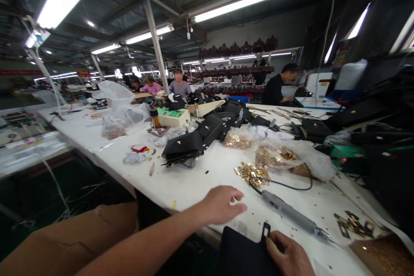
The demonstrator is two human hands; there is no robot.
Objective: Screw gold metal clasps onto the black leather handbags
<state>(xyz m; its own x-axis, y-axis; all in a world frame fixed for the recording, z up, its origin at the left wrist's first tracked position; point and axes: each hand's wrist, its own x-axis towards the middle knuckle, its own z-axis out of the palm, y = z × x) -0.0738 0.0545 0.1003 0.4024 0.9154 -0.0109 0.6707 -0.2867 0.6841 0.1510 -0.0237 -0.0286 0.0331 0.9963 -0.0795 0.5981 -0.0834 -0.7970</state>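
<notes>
My left hand (pixel 223 203) rests flat on the white table (pixel 190 181), fingers spread, holding nothing. My right hand (pixel 286 255) grips the top edge of a black leather piece (pixel 241 252) near its small black buckle (pixel 265 229) at the table's front edge. A grey electric screwdriver (pixel 291 212) with a black cable lies just right of my hands. Loose gold metal fittings (pixel 251 173) lie beyond it.
Clear bags of gold hardware (pixel 274 155) and black bags (pixel 190 144) crowd the middle of the table. A green control box (pixel 173 116) sits further back. Dark metal buckles (pixel 354 224) lie at right. Other people work at the far end.
</notes>
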